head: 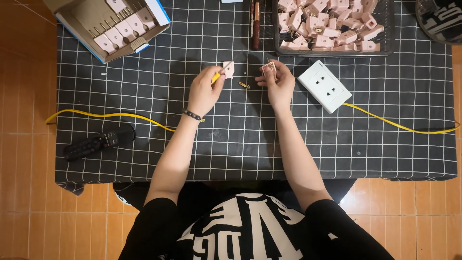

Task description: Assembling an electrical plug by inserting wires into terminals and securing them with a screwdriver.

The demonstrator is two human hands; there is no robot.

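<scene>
My left hand [204, 91] pinches a pale pink plug half [228, 69] together with the end of a yellow wire [216, 77], a beaded bracelet on its wrist. My right hand [277, 82] holds the other plug half [271, 66], with brass prongs showing at its top. Both hands hover over a black cloth with a white grid [240, 139]. A small brass part [244, 85] lies on the cloth between my hands.
A cardboard box of pink plugs [115, 26] sits at the far left. A black tray heaped with pink plugs [332, 24] is at the far right. A white socket block [324, 85] with a yellow cable lies right. A black remote [98, 143] lies near left. A screwdriver [256, 24] lies far centre.
</scene>
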